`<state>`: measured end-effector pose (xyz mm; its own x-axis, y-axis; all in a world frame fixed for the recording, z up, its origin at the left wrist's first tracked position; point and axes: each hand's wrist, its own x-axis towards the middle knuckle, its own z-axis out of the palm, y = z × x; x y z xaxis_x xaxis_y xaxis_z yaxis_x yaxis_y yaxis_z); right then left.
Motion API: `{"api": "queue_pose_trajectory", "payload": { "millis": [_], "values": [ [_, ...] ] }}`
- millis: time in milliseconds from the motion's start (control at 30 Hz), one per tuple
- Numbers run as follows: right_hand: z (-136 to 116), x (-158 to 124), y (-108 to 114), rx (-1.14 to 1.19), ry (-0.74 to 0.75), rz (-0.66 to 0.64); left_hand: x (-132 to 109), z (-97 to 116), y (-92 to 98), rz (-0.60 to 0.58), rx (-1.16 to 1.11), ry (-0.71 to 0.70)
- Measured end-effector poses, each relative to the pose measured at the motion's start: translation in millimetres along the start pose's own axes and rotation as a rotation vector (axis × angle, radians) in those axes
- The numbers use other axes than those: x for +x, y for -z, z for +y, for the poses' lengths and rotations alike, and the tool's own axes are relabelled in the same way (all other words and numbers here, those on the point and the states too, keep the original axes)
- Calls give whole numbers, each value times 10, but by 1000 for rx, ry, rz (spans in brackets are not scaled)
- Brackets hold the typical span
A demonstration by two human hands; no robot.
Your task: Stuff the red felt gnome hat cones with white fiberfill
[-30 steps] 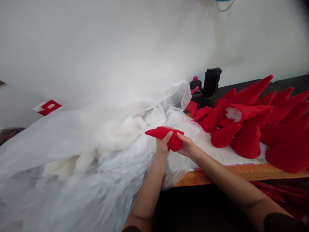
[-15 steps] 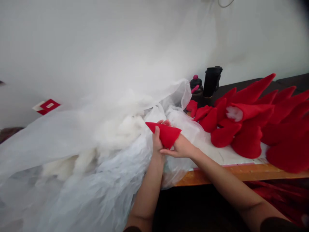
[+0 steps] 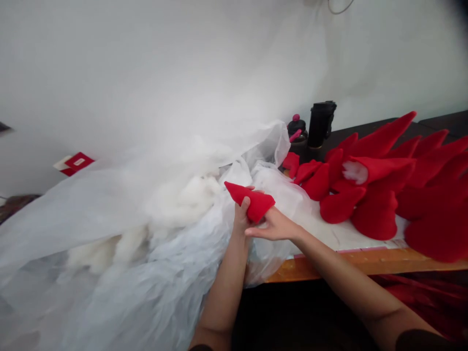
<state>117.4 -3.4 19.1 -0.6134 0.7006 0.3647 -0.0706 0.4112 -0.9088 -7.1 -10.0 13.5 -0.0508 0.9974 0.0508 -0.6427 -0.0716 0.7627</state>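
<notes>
A small red felt cone [image 3: 250, 200] is held between both hands, its tip pointing up and left. My left hand [image 3: 241, 218] grips the cone from the left, thumb pressed on its front. My right hand [image 3: 272, 225] cups the wide end from below and the right, fingers closed on it. Both hands hover over a big clear plastic bag [image 3: 146, 253] with white stuffing [image 3: 183, 197] inside.
A pile of several stuffed red cones [image 3: 383, 185] covers the wooden table [image 3: 365, 261] at right. Two dark bottles [image 3: 310, 129] stand at the back by the white wall. A red and white card [image 3: 75, 162] lies at far left.
The cone has been turned in my hands from lying level to tip up and left. My right hand shifted from gripping on top to cupping beneath the wide end.
</notes>
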Motion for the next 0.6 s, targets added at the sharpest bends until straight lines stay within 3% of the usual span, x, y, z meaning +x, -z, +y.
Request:
{"api": "queue_pose_trajectory", "payload": {
  "millis": [67,133,300,367,433,600],
  "values": [
    [5,5,2,-251,46,-12,7,12,11,23,-10,-12],
    [5,-1,6,-200,41,-40,-6,7,6,15,-19,-20],
    [6,-30,15,707,-183,-45,-61,-73,-60,-3,29,14],
    [17,-26,17,863,-247,4,-51,-85,-77,-25,77,41],
    [29,-12,19,778,-233,22,-19,-68,-72,-38,109,44],
    [70,17,-19,-39,115,33,39,43,6,26,75,-70]
  ]
}}
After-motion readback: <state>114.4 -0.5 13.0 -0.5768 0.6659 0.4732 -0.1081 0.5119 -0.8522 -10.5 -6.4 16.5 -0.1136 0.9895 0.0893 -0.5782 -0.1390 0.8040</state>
